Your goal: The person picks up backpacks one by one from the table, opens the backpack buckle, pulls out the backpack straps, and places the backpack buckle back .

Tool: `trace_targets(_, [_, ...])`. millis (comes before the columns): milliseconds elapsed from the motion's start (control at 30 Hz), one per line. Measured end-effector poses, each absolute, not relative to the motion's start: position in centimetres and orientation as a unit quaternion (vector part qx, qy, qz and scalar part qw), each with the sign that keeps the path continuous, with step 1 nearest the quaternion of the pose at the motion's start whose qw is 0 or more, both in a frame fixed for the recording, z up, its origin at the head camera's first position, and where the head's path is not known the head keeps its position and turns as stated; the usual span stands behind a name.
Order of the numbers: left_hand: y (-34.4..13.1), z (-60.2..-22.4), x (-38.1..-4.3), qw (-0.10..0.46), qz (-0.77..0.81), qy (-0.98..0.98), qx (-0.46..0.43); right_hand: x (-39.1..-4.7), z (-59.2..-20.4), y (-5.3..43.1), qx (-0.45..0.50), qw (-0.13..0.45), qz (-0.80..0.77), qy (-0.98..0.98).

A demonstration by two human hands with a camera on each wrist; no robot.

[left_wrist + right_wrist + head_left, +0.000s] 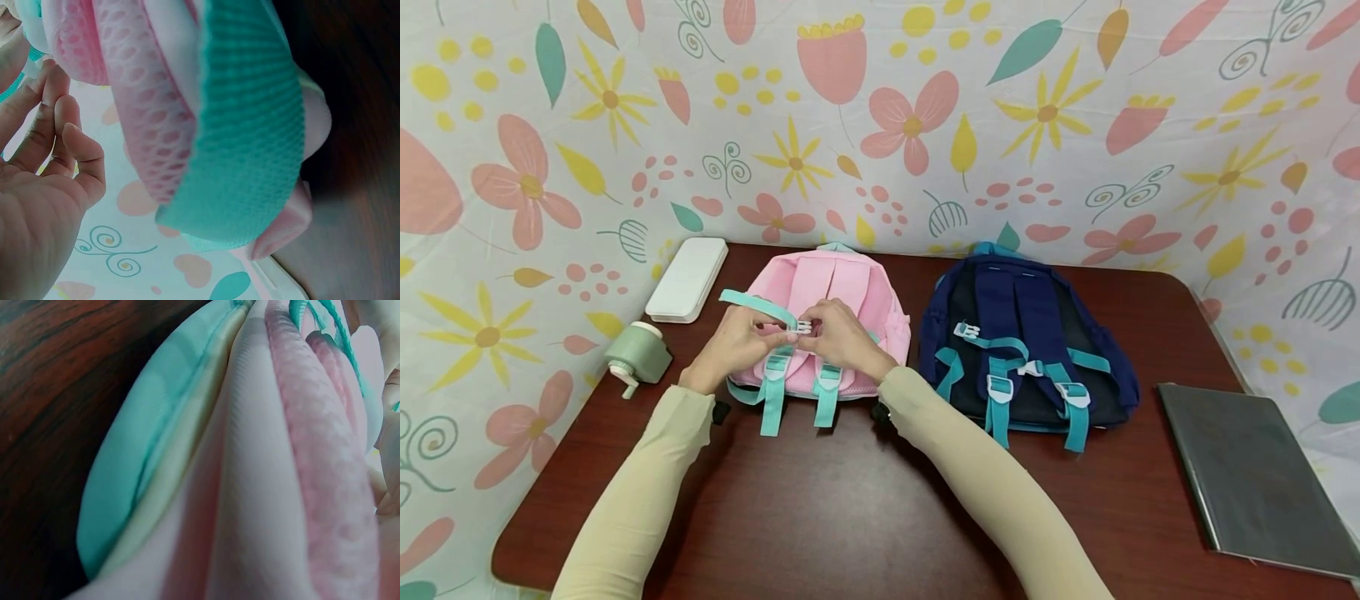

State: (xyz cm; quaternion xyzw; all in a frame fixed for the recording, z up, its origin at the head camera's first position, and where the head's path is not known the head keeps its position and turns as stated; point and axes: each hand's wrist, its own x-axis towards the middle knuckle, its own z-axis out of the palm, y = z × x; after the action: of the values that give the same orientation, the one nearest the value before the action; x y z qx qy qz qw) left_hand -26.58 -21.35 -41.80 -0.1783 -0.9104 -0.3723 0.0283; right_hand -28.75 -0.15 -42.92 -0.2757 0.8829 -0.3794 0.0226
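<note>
A small pink backpack [891,321] with mint-green straps lies on the table, straps facing up. Over its middle, both hands meet at a white plastic buckle [802,327]. My left hand [735,340] pinches the buckle's left part, from which a loose mint strap end [752,303] sticks out to the left. From the other side, the fingers of my right hand [847,340] grip the buckle's right part. Whether the two parts are fully joined cannot be made out. The left wrist view shows curled fingers [59,119] beside the pink mesh; the right wrist view is mostly filled by the bag's side.
To the right lies a navy backpack [1105,350] with teal straps, its white chest buckle [967,330] undone. A dark grey flat notebook or folder [1255,475] is at the far right. On the left are a white box [688,279] and a green hand-crank device [642,352].
</note>
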Motion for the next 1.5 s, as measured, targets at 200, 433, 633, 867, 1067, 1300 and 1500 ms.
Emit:
trace_targets(200, [-21.4,-41.8,-26.7,0.069,-0.367,-0.906,-0.199,-28.8,-43.0,-0.2,-0.268,0.026,-0.374,0.887])
trace_targets(433, [-21.4,-41.4,-26.9,0.096,-0.388,-0.894,-0.202,-28.8,-43.0,-0.2,-0.255,0.032,-0.390,0.884])
trace_targets(633, [-21.4,-41.2,-26.9,0.121,-0.390,-0.886,-0.218,-28.7,-43.0,-0.2,-0.246,0.037,-0.456,0.855])
trace_targets(867, [-21.6,-41.1,-26.7,0.117,-0.409,-0.881,-0.205,-28.8,-42.7,-0.1,-0.259,0.027,-0.421,0.869])
trace_targets(1067, [-21.6,-41.0,-26.6,0.122,-0.412,-0.880,-0.200,-28.6,-42.2,-0.2,-0.253,0.019,-0.444,0.860])
trace_targets(1300, [-21.8,-41.1,-26.7,0.134,-0.429,-0.870,-0.203,-28.6,-42.2,0.1,-0.254,0.024,-0.437,0.862])
trace_targets(1500, [-22.0,-41.3,-26.7,0.137,-0.434,-0.867,-0.201,-28.6,-42.2,0.0,-0.251,0.025,-0.447,0.858])
